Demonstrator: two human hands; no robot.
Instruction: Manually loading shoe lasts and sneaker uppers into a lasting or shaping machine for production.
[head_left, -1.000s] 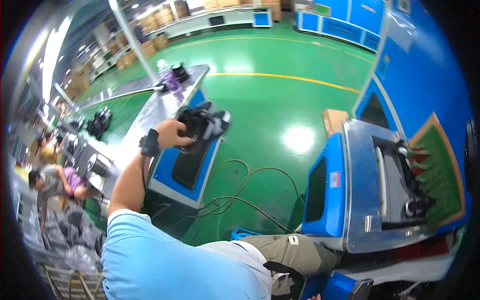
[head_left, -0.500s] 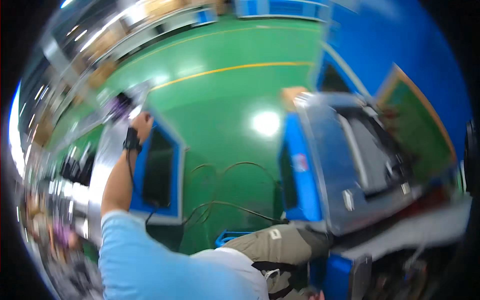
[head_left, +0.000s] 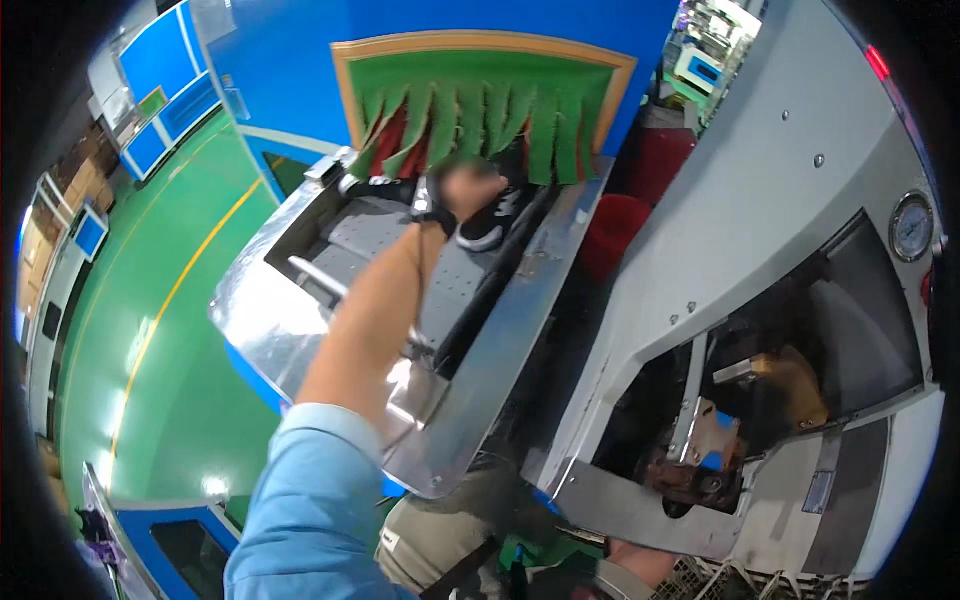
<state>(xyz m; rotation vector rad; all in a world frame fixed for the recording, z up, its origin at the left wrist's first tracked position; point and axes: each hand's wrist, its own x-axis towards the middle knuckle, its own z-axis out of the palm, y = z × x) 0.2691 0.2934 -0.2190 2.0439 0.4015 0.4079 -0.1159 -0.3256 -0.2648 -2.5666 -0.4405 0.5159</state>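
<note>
My left arm, in a light blue sleeve with a black band on the wrist, stretches over a metal conveyor table (head_left: 260, 290). At its far end my left hand (head_left: 468, 192) is at a black shoe (head_left: 487, 228) with a white sole edge. The hand is smeared by motion, so its grip does not show. Another black-and-white shoe (head_left: 375, 188) lies to its left, below the green strip curtain (head_left: 480, 110). Low in the picture, part of my right hand (head_left: 640, 562) shows beneath a grey machine's metal plate (head_left: 640, 510); its fingers are hidden.
A grey machine (head_left: 720, 230) with a round gauge (head_left: 911, 227) and dark window rises close on the right. Red bins (head_left: 615, 235) stand between it and the conveyor. A blue cabinet (head_left: 170, 540) is at lower left, on green floor with a yellow line.
My view has swung right, from the metal bench on the left to the conveyor and grey machine. My left hand has left the bench and now reaches the shoes by the curtain.
</note>
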